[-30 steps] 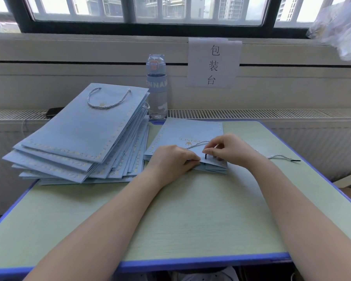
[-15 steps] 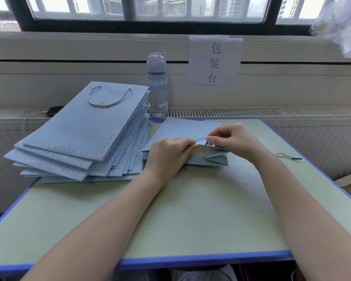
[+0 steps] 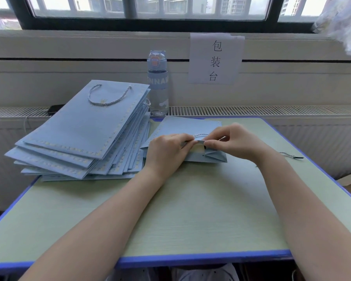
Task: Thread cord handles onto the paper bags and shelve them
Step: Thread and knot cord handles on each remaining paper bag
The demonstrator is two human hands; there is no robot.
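A flat light-blue paper bag (image 3: 182,126) lies in the middle of the desk, its open top edge lifted toward me. My left hand (image 3: 166,153) grips that lifted edge from the left. My right hand (image 3: 233,141) pinches the black-tipped end of a pale cord (image 3: 201,135) at the bag's top edge, right by the hole. The cord's loop shows just above my fingers. A second loose cord (image 3: 290,155) with a black tip lies on the desk to the right of my right wrist.
A fanned stack of blue bags (image 3: 83,136) fills the desk's left side, the top one with a cord handle fitted. A clear water bottle (image 3: 158,84) stands behind it. A paper sign (image 3: 215,59) hangs on the wall. The desk's blue front edge (image 3: 190,258) is near me.
The bag's top edge has been lifted off the stack of flat bags. My right hand rose with the cord tip from the bag's face to that lifted edge.
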